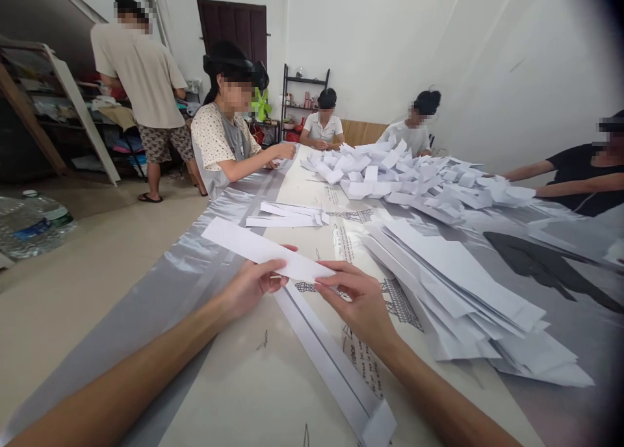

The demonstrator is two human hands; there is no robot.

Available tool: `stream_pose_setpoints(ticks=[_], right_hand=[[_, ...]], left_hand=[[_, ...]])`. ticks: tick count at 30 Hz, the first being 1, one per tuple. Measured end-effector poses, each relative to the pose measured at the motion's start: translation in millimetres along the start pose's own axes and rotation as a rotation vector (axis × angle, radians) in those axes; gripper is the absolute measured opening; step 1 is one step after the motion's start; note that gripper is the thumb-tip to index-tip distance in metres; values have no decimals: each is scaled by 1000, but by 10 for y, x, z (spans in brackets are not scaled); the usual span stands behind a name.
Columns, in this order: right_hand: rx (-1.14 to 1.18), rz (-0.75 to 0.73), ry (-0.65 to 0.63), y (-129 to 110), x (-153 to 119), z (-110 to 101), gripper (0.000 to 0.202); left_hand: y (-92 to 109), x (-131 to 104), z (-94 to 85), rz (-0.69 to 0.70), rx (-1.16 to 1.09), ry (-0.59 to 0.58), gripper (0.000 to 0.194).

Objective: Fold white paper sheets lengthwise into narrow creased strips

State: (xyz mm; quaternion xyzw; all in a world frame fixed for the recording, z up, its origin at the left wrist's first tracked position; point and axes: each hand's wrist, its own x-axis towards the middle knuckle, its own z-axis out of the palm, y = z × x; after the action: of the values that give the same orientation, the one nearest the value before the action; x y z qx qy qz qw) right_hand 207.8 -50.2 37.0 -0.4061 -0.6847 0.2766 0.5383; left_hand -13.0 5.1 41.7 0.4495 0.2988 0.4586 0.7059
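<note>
A white paper strip [244, 242] is held in the air between my two hands, slanting down to the right. My left hand [253, 284] pinches its middle, thumb on top and fingers beneath. At the strip's right end, my right hand [353, 294] grips it between thumb and fingers. Below them a long folded paper strip [326, 369] lies on the printed tablecloth [238, 382], its near end bent up. Just beyond my hands is a small stack of paper strips [287, 214]. To the right of my right hand lies a fanned stack of larger paper sheets [463, 291].
A big heap of folded white papers [380, 171] covers the far right of the table. A dark flat piece [546, 265] lies at the right. Several people sit around the table; another person [141, 76] stands by shelves at the left. Plastic bottles [34, 219] are on the floor.
</note>
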Motion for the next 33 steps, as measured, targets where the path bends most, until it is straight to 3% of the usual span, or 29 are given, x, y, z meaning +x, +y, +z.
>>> stream_pose_setpoints(ticks=[4, 8, 13, 16, 22, 29, 33], right_hand=[[38, 50, -11, -23, -13, 33, 6], [105, 201, 19, -72, 0, 36, 9], [324, 391, 37, -122, 29, 24, 30], [397, 467, -55, -126, 45, 17, 39], [337, 515, -322, -87, 38, 23, 29], [301, 474, -359, -50, -9, 63, 28], [293, 464, -364, -66, -4, 73, 28]], left_hand=[[53, 16, -9, -21, -113, 22, 30], [89, 15, -29, 11, -190, 37, 34], [-11, -21, 51, 123, 4, -53, 34], [-62, -28, 77, 111, 117, -20, 28], [-86, -28, 89, 4, 181, -97, 35], [-73, -79, 216, 17, 188, 61, 40], [-11, -65, 173, 70, 159, 195, 33]])
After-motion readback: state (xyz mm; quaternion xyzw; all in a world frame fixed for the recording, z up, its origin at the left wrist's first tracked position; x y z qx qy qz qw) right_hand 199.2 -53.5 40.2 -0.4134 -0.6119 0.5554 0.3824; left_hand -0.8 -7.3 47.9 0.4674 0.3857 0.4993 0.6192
